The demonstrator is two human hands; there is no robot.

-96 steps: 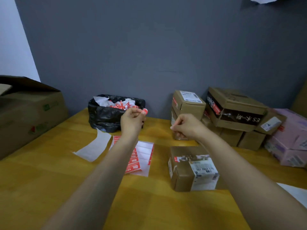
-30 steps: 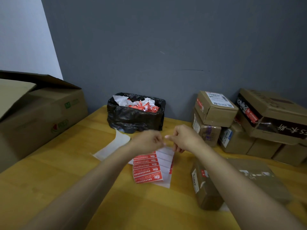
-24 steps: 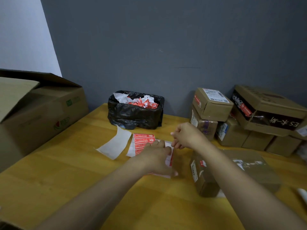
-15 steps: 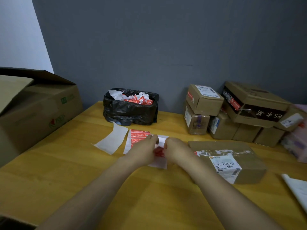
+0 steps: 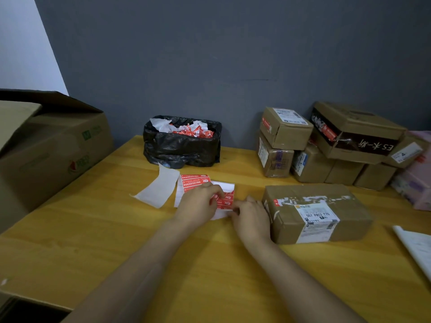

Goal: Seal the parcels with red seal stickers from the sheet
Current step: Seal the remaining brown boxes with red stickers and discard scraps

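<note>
Both left hand (image 5: 198,205) and right hand (image 5: 253,219) hid much of the white red-sticker sheet (image 5: 194,179); neither grip was discernible.

The white shipping label (image 5: 318,216) on top of the near parcel (image 5: 291,224) carries one bold line, roughly "S07 P802 T70" — the finer print and barcodes below it cannot be read. Behind that parcel to its right, the large box (image 5: 363,127) atop the stack has a dark band with the pale letters "ES" beside Chinese characters. Left of the parcel, the sticker sheet (image 5: 194,180) bears white print on red — illegible. Far left, the big carton (image 5: 58,148) shows green and red logos, unreadable.
</note>
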